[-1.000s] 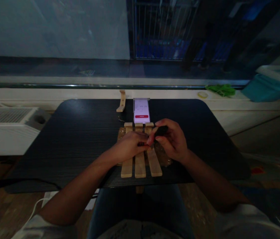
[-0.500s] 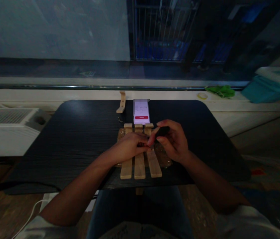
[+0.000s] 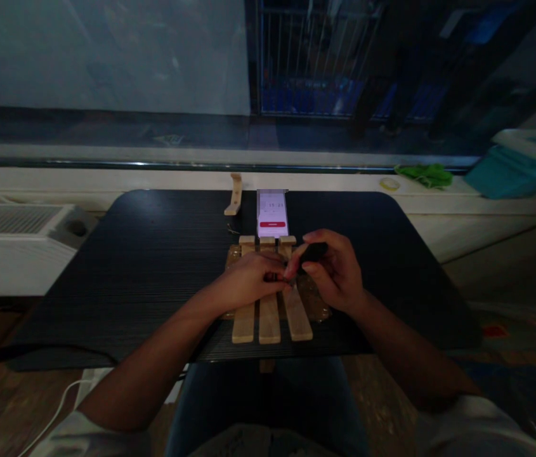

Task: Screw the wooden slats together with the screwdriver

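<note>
Fingers (image 3: 328,237) of right hand (image 3: 339,273) closed round black handle (image 3: 314,252) slanting lower-left, left hand (image 3: 246,279) bunched, hold unclear, three slats (image 3: 269,324) lengthwise toward body, rightmost splayed right, pale flat wood.

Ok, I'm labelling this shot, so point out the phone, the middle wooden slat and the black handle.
Phone (image 3: 272,213), head view: middle of the lit screen.
Middle wooden slat (image 3: 269,319), head view: its near part.
Black handle (image 3: 314,253), head view: its middle.

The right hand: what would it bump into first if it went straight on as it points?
Most likely the left hand, over the wooden strips; the right hand points toward it. Depth is unclear, so they may already touch.
</note>
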The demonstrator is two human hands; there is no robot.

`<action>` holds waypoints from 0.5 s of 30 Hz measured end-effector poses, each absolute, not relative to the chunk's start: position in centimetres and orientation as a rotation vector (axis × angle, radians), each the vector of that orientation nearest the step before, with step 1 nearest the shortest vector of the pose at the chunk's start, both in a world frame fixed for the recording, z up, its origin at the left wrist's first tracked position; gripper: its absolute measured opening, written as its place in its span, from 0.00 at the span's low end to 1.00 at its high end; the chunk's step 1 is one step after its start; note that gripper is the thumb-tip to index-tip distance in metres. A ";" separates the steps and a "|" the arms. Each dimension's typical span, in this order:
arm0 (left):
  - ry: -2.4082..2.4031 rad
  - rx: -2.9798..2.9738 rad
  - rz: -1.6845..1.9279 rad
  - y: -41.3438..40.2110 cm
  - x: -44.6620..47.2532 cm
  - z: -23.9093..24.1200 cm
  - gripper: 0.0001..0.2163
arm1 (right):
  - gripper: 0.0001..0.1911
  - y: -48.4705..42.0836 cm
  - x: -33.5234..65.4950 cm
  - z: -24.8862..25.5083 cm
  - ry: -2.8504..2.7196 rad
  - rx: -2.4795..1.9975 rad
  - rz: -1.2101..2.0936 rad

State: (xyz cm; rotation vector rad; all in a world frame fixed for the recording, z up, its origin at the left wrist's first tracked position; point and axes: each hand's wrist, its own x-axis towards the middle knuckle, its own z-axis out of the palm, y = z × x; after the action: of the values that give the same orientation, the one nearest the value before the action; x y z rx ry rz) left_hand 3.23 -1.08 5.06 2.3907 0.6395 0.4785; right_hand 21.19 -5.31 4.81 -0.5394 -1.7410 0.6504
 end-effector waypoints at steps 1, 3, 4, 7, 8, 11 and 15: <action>0.631 2.388 0.487 -1.1 3.2 5.1 0.03 | 0.20 -5.3 21.3 4.7 -1.746 -0.552 0.647; 0.617 2.384 0.500 -1.1 3.2 5.0 0.03 | 0.20 -5.3 21.4 4.4 -1.761 -0.585 0.623; 0.619 2.380 0.502 -1.2 3.2 5.0 0.03 | 0.20 -5.3 21.4 4.3 -1.769 -0.601 0.604; 0.618 2.360 0.506 -1.2 3.2 4.9 0.04 | 0.19 -5.4 21.4 4.2 -1.792 -0.625 0.568; 0.613 2.354 0.509 -1.2 3.2 4.9 0.04 | 0.19 -5.4 21.4 4.2 -1.799 -0.626 0.567; 0.605 2.344 0.511 -1.2 3.3 5.0 0.04 | 0.18 -5.5 21.3 4.4 -1.805 -0.637 0.575; 0.628 2.324 0.503 -1.3 3.3 5.1 0.04 | 0.17 -5.6 21.2 4.4 -1.798 -0.674 0.568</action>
State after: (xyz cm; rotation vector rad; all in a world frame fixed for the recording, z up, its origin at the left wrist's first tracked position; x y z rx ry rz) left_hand 3.31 -1.28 5.09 2.3239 0.6283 0.5033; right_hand 21.21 -5.57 4.45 -0.6742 -1.7983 0.5684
